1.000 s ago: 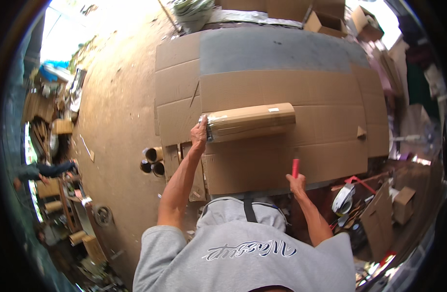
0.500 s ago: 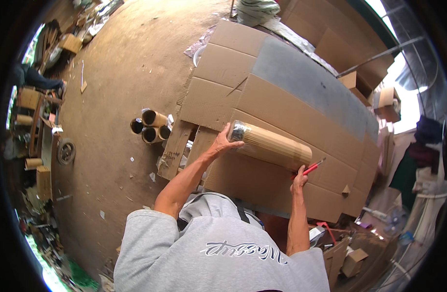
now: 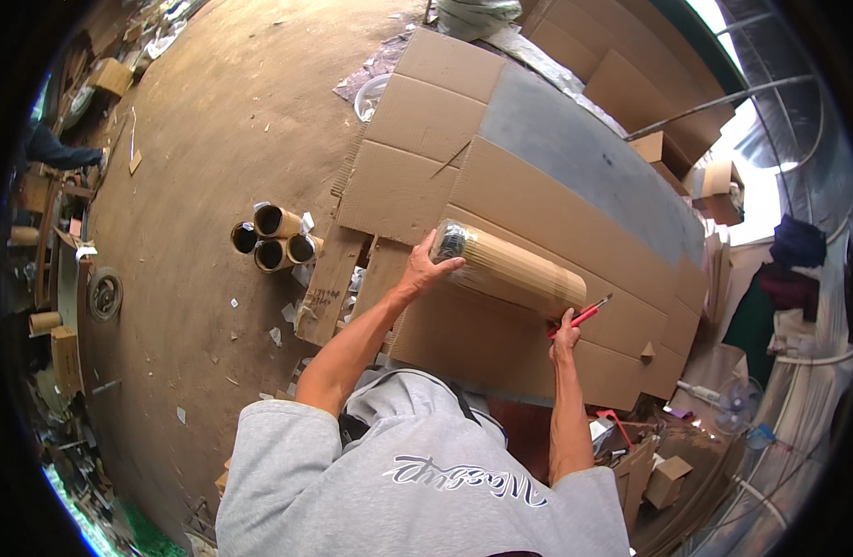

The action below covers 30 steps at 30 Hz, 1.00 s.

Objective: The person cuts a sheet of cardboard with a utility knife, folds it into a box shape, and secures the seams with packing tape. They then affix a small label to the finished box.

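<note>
On the cardboard-covered table lies a ribbed brown cardboard roll [image 3: 519,269], its left end covered in clear plastic or tape with something dark inside. My left hand [image 3: 431,266] grips that left end, thumb on the near side and fingers around the edge. My right hand [image 3: 564,336] is closed around a red-handled cutter [image 3: 586,314], whose narrow metal tip points up and to the right. This hand is at the roll's near right end; whether its hidden fingers also press on the roll is unclear.
Flat cardboard sheets [image 3: 556,200] cover the table, with a grey panel [image 3: 584,148] beyond. Several open-ended cardboard tubes [image 3: 271,251] stand on the dirt floor to the left. Boxes [image 3: 721,190] are at the right, a small fan [image 3: 737,404] at lower right. Another person's dark sleeve [image 3: 60,148] shows far left.
The whole view has shifted a little, moving the surroundings left and slightly up or down. Both hands keep their holds, and the roll stays in nearly the same place on the cardboard.
</note>
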Each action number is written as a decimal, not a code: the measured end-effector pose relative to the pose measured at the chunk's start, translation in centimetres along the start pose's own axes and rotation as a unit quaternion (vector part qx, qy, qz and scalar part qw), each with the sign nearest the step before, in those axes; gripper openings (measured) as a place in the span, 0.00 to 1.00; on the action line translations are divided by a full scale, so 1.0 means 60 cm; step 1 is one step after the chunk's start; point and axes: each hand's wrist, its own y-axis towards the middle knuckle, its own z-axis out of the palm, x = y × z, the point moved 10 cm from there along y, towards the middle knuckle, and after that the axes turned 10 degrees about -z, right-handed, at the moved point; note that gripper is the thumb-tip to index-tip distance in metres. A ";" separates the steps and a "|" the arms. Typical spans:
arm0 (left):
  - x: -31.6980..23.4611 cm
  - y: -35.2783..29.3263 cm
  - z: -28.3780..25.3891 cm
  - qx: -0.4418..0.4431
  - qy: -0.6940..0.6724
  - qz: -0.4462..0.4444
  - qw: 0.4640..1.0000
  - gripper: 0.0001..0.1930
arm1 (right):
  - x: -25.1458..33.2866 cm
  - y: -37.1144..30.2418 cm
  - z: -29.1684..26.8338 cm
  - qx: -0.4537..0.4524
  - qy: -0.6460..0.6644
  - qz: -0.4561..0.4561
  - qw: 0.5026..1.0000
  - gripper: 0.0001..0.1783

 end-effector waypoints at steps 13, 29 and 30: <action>-0.160 -0.072 0.199 -0.038 0.610 0.197 0.767 0.67 | 0.004 -0.033 -0.001 -0.029 -0.108 0.026 0.993 0.39; -0.166 -0.066 0.229 -0.057 0.681 0.181 0.707 0.72 | -0.046 0.160 -0.039 0.052 -0.155 -0.102 0.981 0.17; -0.170 -0.067 0.232 -0.058 0.686 0.187 0.701 0.72 | -0.040 0.169 -0.032 0.062 -0.170 -0.101 0.978 0.19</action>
